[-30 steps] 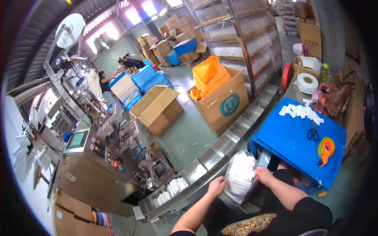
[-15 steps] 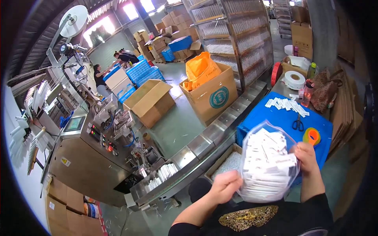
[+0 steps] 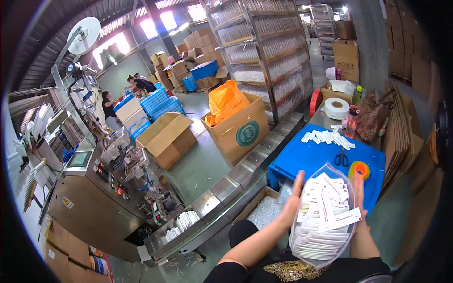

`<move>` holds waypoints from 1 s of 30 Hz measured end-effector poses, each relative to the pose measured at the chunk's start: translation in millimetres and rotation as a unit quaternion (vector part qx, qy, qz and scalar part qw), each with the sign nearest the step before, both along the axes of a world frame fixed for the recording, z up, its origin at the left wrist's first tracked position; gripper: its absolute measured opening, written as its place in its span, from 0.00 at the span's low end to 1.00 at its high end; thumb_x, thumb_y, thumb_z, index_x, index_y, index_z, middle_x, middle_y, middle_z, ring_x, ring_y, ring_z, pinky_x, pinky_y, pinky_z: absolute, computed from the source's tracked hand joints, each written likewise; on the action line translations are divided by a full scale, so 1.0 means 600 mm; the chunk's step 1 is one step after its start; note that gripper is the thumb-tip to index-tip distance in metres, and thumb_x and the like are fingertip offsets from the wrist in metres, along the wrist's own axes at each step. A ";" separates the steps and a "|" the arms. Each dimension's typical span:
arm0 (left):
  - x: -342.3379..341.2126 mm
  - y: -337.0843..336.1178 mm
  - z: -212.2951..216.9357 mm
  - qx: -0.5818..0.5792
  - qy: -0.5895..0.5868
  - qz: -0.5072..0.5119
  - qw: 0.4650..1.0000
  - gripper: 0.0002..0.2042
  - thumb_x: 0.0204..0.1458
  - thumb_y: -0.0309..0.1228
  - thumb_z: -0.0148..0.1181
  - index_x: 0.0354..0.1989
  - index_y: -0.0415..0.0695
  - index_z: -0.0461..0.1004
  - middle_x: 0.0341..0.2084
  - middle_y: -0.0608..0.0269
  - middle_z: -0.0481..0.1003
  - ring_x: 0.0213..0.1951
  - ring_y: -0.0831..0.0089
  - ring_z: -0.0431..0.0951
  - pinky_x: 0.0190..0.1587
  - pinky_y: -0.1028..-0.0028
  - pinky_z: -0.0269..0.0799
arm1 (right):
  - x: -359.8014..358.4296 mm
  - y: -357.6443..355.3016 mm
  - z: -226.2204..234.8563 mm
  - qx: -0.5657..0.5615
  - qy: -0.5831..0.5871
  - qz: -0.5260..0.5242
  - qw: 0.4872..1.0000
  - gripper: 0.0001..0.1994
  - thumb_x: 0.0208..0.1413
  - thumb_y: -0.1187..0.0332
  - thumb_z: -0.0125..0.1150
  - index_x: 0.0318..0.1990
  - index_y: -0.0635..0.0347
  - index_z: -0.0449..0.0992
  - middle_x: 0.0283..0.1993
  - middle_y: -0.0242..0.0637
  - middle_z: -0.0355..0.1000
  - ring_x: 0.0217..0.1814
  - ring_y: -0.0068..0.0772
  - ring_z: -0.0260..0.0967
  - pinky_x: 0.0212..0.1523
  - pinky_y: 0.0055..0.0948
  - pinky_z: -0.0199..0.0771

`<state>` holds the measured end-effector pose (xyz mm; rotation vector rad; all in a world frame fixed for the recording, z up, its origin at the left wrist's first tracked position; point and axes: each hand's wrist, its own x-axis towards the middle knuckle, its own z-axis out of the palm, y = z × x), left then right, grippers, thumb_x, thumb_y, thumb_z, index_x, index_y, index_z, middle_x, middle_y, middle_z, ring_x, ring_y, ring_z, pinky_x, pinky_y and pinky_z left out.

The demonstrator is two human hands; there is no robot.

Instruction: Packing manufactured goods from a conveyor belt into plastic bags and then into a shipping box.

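Observation:
A clear plastic bag (image 3: 347, 236) filled with slim white paper packets (image 3: 316, 243) is held upright between my two hands, in front of my body. My left hand (image 3: 293, 200) presses along the bag's left side, its fingers straight and pointing upward. Against the right side lies my right hand (image 3: 360, 198), also with straight fingers and partly hidden behind the bag and packets. Some packets near the top lie crosswise, and one sticks out over the right edge. Lower down they are stacked in a neat row.
On the blue table surface (image 3: 302, 153) lie loose white packets (image 3: 325, 137), black scissors (image 3: 341, 158) and a roll of yellow-orange tape (image 3: 359, 170). A metal conveyor (image 3: 207, 203) runs alongside, with packets at its near end. An open carton (image 3: 266, 207) of white material stands beside me.
My hands have gone from gripping the bag's sides with curled fingers to lying straight along them. The packets on top have shifted, one now jutting out to the right. The view has turned slightly.

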<state>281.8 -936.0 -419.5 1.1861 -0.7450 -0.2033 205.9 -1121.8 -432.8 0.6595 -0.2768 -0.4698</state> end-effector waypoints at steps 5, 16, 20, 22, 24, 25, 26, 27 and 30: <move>-0.018 -0.036 0.002 -0.008 -0.032 -0.078 0.996 0.46 0.49 0.64 0.34 0.65 0.37 0.33 0.66 0.50 0.34 0.67 0.60 0.32 0.64 0.65 0.27 | 0.028 0.000 -0.019 -0.426 0.105 0.329 0.836 0.29 0.57 0.47 0.42 0.58 0.59 0.59 0.59 0.45 0.60 0.55 0.42 0.63 0.50 0.42 0.69; -0.019 -0.020 -0.005 0.061 -0.120 -0.027 0.991 0.44 0.51 0.62 0.32 0.65 0.38 0.29 0.66 0.50 0.30 0.67 0.59 0.31 0.64 0.63 0.25 | -0.017 0.026 -0.006 -0.613 0.074 -0.032 0.786 0.47 0.45 0.33 0.44 0.64 0.58 0.40 0.67 0.43 0.42 0.65 0.45 0.46 0.61 0.44 0.53; -0.085 0.027 0.055 0.019 0.045 -0.038 0.998 0.43 0.52 0.62 0.30 0.64 0.44 0.23 0.65 0.51 0.25 0.66 0.64 0.26 0.64 0.65 0.24 | -0.055 0.043 0.044 -0.651 0.092 -0.238 0.714 0.57 0.38 0.27 0.45 0.66 0.59 0.32 0.69 0.44 0.35 0.68 0.46 0.40 0.65 0.45 0.46; -0.089 0.035 0.003 0.016 -0.078 -0.001 0.997 0.44 0.51 0.63 0.30 0.65 0.42 0.28 0.65 0.48 0.26 0.66 0.59 0.27 0.64 0.62 0.25 | -0.067 0.082 0.104 -0.683 0.195 0.087 0.699 0.55 0.42 0.30 0.47 0.65 0.56 0.25 0.70 0.43 0.30 0.70 0.42 0.36 0.67 0.42 0.37; -0.111 0.031 -0.003 -0.001 -0.173 0.024 0.985 0.45 0.49 0.64 0.32 0.65 0.39 0.35 0.64 0.43 0.28 0.66 0.51 0.28 0.63 0.56 0.24 | -0.088 0.089 0.104 -0.679 0.211 0.086 0.698 0.53 0.43 0.31 0.46 0.65 0.56 0.27 0.69 0.42 0.31 0.70 0.42 0.37 0.67 0.42 0.38; -0.112 0.028 0.006 -0.002 -0.172 0.023 0.985 0.45 0.49 0.64 0.32 0.65 0.39 0.35 0.64 0.43 0.28 0.66 0.51 0.28 0.63 0.56 0.24 | -0.089 0.087 0.103 -0.678 0.217 0.082 0.698 0.52 0.44 0.31 0.45 0.65 0.55 0.29 0.69 0.42 0.33 0.69 0.42 0.38 0.66 0.42 0.38; -0.113 0.029 0.014 0.003 -0.168 0.022 0.986 0.45 0.49 0.64 0.32 0.65 0.39 0.35 0.64 0.42 0.29 0.66 0.52 0.28 0.63 0.57 0.24 | -0.090 0.085 0.101 -0.676 0.222 0.077 0.698 0.50 0.45 0.32 0.44 0.65 0.55 0.31 0.69 0.41 0.34 0.69 0.42 0.39 0.66 0.41 0.39; -0.113 0.029 0.017 0.009 -0.164 0.021 0.986 0.44 0.49 0.63 0.32 0.65 0.39 0.35 0.64 0.42 0.29 0.66 0.52 0.27 0.63 0.57 0.24 | -0.090 0.084 0.099 -0.675 0.227 0.074 0.699 0.48 0.46 0.32 0.42 0.65 0.54 0.32 0.69 0.41 0.36 0.69 0.41 0.40 0.66 0.41 0.40; -0.117 0.028 0.015 0.002 -0.188 0.035 0.981 0.44 0.50 0.63 0.32 0.65 0.39 0.36 0.64 0.41 0.29 0.66 0.52 0.28 0.63 0.58 0.25 | -0.078 0.088 0.085 -0.668 0.230 0.067 0.704 0.43 0.49 0.34 0.38 0.65 0.53 0.38 0.68 0.40 0.40 0.68 0.40 0.43 0.66 0.41 0.42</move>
